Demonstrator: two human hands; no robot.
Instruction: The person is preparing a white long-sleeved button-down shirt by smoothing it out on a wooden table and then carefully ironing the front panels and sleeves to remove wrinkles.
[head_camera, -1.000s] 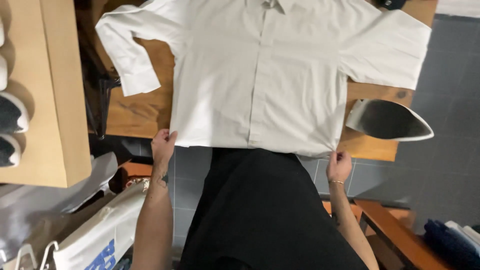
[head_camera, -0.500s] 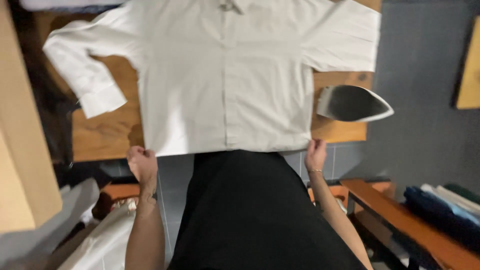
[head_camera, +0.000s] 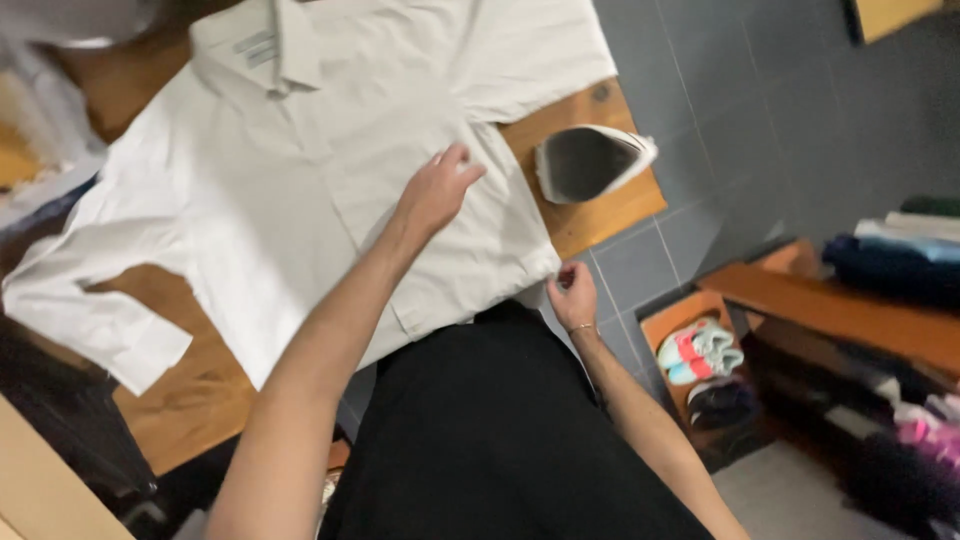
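A white button-up shirt (head_camera: 290, 200) lies spread front-up on a wooden table (head_camera: 190, 400), collar toward the far side. My left hand (head_camera: 435, 190) rests flat on the shirt's front near its right side, fingers loosely apart and holding nothing. My right hand (head_camera: 572, 295) pinches the shirt's hem corner at the table's near edge. A clothes iron (head_camera: 590, 160) sits on the table just right of the shirt, its dark soleplate showing.
A low wooden rack (head_camera: 700, 310) at the right holds sneakers (head_camera: 695, 350). Folded clothes (head_camera: 900, 260) lie on a wooden shelf further right. Grey tiled floor (head_camera: 760, 120) runs beyond the table. A pale board (head_camera: 40, 490) stands at the lower left.
My left hand let go of the hem and moved up onto the shirt's front. My right hand stays at the hem corner. The view has swung to the right.
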